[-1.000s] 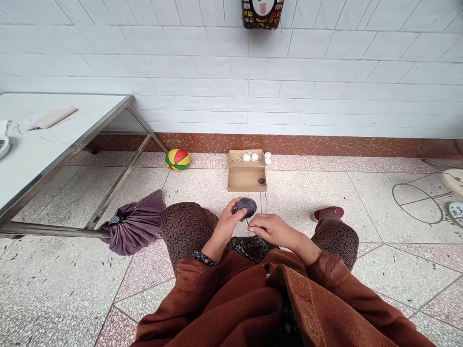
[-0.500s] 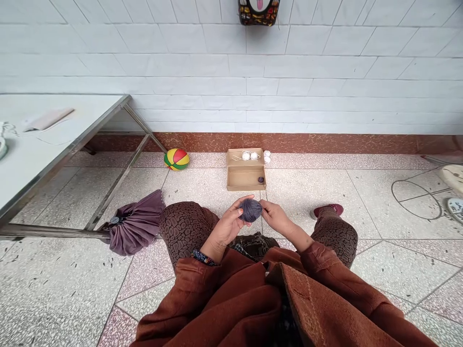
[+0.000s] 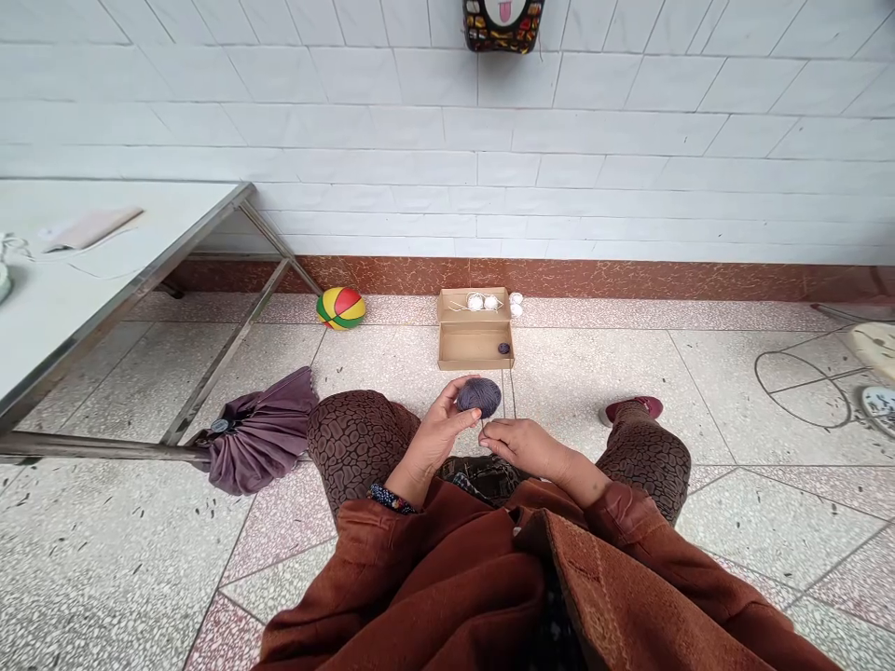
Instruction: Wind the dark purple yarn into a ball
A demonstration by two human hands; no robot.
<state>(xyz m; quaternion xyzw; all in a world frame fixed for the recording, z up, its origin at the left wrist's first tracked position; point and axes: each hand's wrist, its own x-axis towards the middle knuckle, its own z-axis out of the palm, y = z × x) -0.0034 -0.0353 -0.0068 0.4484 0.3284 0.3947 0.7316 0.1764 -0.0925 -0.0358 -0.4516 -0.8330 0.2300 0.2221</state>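
My left hand (image 3: 442, 424) is closed around a dark grey-purple ball of yarn (image 3: 479, 396), its thumb on the near side. Just below and to the right, my right hand (image 3: 517, 443) pinches a thin strand of yarn by the ball. A dark strand also runs from the right hand up toward the open cardboard box (image 3: 465, 359) on the floor. Inside the box, at its right end, lies a small dark ball of yarn (image 3: 503, 349). Two white yarn balls (image 3: 483, 302) rest on the opened lid, with more white balls (image 3: 516, 304) just right of it.
A metal-framed table (image 3: 126, 233) stands at the left, a purple cloth bag or folded umbrella (image 3: 266, 433) by its leg. Near the wall lies a coloured ball (image 3: 341, 308). A wire-frame stand (image 3: 804, 387) is on the right. A patterned black container (image 3: 502, 26) is at the top.
My right hand has moved from the ball's right side down and left to below it. The yarn ball has shifted slightly up and left in my left hand.
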